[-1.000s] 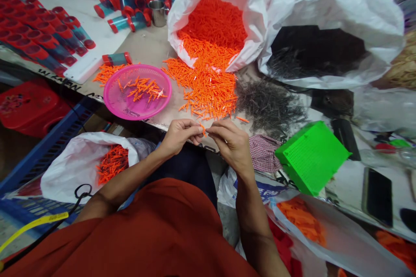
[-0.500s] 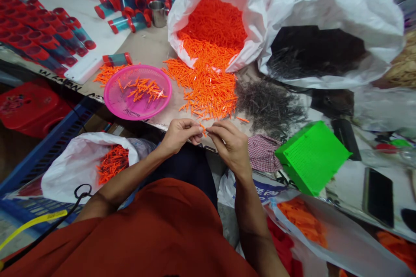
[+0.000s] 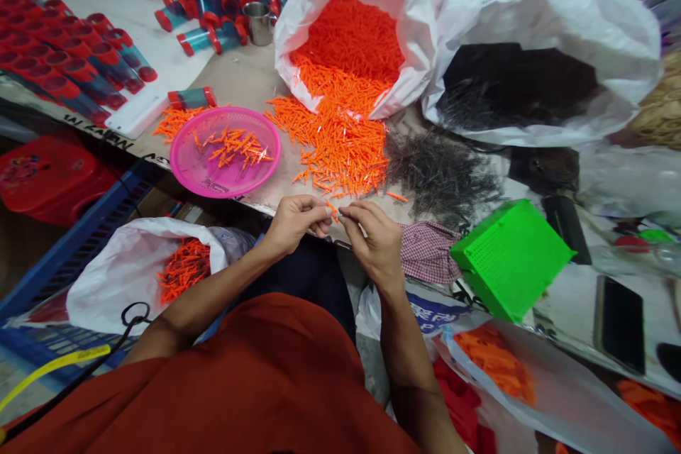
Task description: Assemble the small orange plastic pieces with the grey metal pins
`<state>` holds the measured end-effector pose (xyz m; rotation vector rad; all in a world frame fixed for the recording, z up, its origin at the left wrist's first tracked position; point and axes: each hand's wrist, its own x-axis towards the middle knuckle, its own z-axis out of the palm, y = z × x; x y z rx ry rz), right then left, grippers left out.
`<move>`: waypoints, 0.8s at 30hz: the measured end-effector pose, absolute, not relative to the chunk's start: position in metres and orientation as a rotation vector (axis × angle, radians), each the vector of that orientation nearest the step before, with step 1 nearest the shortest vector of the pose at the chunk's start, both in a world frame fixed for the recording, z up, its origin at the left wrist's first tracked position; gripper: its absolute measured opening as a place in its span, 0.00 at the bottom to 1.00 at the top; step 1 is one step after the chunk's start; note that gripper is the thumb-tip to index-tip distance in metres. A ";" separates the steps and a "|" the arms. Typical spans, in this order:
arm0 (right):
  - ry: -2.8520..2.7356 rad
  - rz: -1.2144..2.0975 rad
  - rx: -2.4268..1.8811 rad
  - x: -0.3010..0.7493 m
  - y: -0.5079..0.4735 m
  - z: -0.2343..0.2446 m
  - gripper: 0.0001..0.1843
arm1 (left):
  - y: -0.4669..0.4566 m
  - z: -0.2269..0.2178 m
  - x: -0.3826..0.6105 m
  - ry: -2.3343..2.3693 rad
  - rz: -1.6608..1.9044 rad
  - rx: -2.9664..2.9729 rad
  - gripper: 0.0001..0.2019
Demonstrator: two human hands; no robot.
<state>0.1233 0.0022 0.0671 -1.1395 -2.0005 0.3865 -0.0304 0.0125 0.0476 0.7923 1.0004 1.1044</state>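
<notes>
At the table's front edge, my left hand (image 3: 299, 223) pinches a small orange plastic piece (image 3: 333, 211) between thumb and fingertips. My right hand (image 3: 375, 237) meets it from the other side, its fingertips closed at the end of the same piece; a tiny pale bit shows there, too small to name. Just beyond my hands lies a heap of loose orange pieces (image 3: 345, 156), spilling from a white sack (image 3: 420, 7). To its right is a pile of thin dark pieces (image 3: 441, 170). A pink basket (image 3: 184, 174) left of the heap holds several orange pieces.
A second white sack (image 3: 628, 35) with dark contents stands at the back right. Nearby are a green basket (image 3: 513, 259), a checked cloth (image 3: 430, 252) and a phone (image 3: 620, 323). Red-capped tubes (image 3: 64, 57) crowd the left. Below the table edge sits a white bag (image 3: 117, 277).
My right hand and forearm have shifted slightly left, baring more of the checked cloth. My left hand stays nearly still, and both keep the orange piece between their fingertips.
</notes>
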 end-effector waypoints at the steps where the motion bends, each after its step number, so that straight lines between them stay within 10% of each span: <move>1: -1.994 0.379 -1.144 0.123 0.002 0.066 0.08 | 0.012 0.048 -0.030 1.000 1.111 0.782 0.08; 24: -1.776 0.389 -1.209 0.114 -0.001 0.051 0.04 | 0.010 0.043 -0.024 0.983 1.162 0.642 0.10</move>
